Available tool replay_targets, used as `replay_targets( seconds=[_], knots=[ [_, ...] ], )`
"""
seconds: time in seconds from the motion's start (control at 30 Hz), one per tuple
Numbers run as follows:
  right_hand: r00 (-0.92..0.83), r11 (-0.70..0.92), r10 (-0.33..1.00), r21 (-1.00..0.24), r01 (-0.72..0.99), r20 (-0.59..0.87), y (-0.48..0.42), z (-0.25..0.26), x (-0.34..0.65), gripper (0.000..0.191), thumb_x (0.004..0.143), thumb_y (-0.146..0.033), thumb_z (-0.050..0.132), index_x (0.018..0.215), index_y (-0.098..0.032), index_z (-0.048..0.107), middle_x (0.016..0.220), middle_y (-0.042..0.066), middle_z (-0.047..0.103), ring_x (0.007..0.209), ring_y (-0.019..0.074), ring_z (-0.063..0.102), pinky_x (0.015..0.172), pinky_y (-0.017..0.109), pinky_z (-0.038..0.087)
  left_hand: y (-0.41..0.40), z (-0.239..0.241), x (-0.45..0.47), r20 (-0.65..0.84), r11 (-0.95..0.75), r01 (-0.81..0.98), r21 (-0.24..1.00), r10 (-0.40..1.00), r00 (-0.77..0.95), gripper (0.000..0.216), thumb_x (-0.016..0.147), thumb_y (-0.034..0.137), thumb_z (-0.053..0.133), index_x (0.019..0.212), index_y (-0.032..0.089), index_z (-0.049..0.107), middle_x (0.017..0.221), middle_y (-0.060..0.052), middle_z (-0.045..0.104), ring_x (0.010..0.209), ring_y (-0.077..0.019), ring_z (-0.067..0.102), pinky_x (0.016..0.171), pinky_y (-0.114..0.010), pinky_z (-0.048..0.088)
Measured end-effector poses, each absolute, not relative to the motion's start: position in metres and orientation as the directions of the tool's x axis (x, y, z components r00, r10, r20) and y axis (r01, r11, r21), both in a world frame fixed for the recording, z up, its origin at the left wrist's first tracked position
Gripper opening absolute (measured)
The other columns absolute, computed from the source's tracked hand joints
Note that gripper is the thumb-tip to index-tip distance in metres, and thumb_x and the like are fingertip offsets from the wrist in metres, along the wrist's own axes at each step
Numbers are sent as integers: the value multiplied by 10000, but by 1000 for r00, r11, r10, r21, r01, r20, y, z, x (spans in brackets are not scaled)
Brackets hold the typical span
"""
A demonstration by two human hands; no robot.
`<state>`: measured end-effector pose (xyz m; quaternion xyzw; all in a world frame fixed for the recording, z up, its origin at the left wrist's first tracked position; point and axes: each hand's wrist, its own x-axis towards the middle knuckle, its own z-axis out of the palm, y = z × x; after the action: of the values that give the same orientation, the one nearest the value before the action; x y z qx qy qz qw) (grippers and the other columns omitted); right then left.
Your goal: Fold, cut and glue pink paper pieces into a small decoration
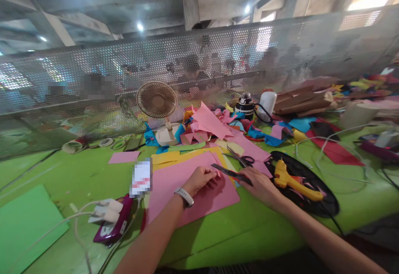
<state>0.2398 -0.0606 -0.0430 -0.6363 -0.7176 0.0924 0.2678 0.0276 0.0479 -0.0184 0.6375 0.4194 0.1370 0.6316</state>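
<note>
The left hand (201, 179) is down on the pink sheet (174, 191), fingers bent and pressing a folded corner flat, not wrapped round anything. The sheet lies spread on the green counter (77, 174), right under that hand. Just beside it, the right hand (258, 183) is clenched on a dark bladed tool (231, 173) whose tip points across the sheet's far edge toward the left fingers; cutter or shears, it's hard to tell. A pair of scissors (241, 158) lies loose just beyond. Off to the right, a black tray (333, 202) holds a yellow glue gun (294, 180) and a few red scraps.
</note>
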Motion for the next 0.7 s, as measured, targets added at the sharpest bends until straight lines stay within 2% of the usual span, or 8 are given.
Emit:
replay_targets(
  seconds=[0.2, 0.43, 0.7],
  knots=[
    [-44, 184, 957, -483, 856, 287, -61, -44, 240, 195, 861, -280, 463, 986, -188, 581, 978, 82, 609, 927, 218, 578, 805, 351, 458, 48, -21, 28, -345, 140, 358, 923, 712, 612, 301, 742, 408, 610, 766, 113, 664, 598, -42, 643, 457, -99, 547, 434, -198, 374],
    [39, 178, 916, -491, 853, 399, -68, -29, 249, 216, 848, -272, 483, 1028, -210, 585, 1046, 74, 612, 990, 222, 558, 859, 369, 444, 47, -20, 27, -337, 153, 341, 928, 736, 587, 277, 740, 370, 593, 739, 99, 650, 594, -50, 639, 469, -108, 560, 444, -203, 383],
    [-22, 162, 954, -455, 876, 298, -79, -35, 257, 204, 849, -263, 476, 1013, -220, 590, 1028, 67, 612, 954, 220, 576, 825, 361, 466, 42, -10, 19, -276, 160, 242, 957, 759, 590, 249, 747, 338, 575, 726, 103, 655, 596, -31, 614, 476, -73, 524, 444, -168, 351]
  ],
)
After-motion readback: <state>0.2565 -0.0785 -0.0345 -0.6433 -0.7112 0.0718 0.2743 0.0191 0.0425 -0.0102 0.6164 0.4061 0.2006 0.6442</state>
